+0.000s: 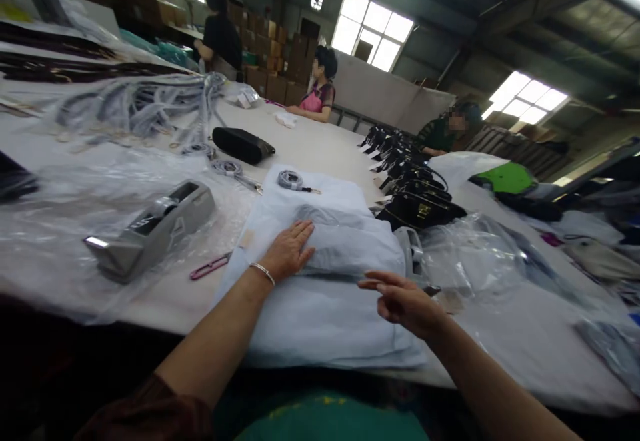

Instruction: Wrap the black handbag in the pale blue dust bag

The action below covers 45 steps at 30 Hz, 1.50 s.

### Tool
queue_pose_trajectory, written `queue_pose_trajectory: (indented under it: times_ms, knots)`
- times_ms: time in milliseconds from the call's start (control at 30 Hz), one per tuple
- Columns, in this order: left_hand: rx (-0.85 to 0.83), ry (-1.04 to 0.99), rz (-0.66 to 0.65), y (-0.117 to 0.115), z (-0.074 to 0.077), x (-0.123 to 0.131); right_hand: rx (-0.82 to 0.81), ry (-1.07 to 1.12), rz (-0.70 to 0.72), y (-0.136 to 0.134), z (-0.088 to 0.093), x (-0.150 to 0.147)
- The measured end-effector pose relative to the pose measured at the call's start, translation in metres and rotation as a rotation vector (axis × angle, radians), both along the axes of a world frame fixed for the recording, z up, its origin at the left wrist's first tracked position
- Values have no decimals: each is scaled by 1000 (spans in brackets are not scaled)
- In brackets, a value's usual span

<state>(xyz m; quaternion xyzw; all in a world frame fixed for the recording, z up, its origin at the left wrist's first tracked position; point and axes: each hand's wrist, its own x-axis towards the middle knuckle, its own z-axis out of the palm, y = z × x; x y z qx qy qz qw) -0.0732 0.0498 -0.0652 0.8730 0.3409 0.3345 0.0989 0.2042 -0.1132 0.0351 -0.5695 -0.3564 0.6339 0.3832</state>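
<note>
My left hand (289, 251), with a bracelet at the wrist, lies flat with fingers stretched on a white wrapped bundle (355, 244). Something greyish shows faintly through the wrapping; its kind I cannot make out. Beneath the bundle are white sheets (330, 334), near the table's front edge. My right hand (407, 302) hovers over the right side of the sheets, fingers loosely extended and holding nothing visible. A coiled strap (290, 179) with a gold-coloured clip rests on the sheets behind the bundle. Pink thread snips (209, 267) lie left of the sheets.
A grey tape dispenser (155, 228) stands at left on clear plastic; another dispenser (413, 253) is partly hidden at right. Behind are a black pouch (243, 144), wrapped straps (135, 104) and a row of black bags (417, 208). Several people are around the table (320, 144).
</note>
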Motion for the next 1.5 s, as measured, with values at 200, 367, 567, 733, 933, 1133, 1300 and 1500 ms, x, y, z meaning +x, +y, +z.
queue_pose_trajectory:
  times_ms: [200, 367, 567, 733, 933, 1133, 1300, 1500]
  knots:
    - [-15, -36, 0, -2, 0, 1, -13, 126, 215, 94, 27, -75]
    - [-27, -55, 1, -2, -2, 1, -72, 92, 256, 134, 14, -86]
    - [-82, -119, 20, -3, -4, 2, -96, -3, 211, 149, 5, -83]
    - [-74, -110, -3, -4, -2, 2, -87, -57, 217, 147, 9, -88]
    - [-45, -43, 11, -4, 3, 2, -62, -254, 254, 149, 11, -92]
    - [-45, -31, 2, -2, 2, 1, 384, -1180, 439, 163, 8, -89]
    - [-45, -57, -7, -2, 2, 0, 553, -1511, 344, 164, 12, -75]
    - [-48, -76, -5, -2, 1, 1, 881, -1523, 652, 155, 3, -62]
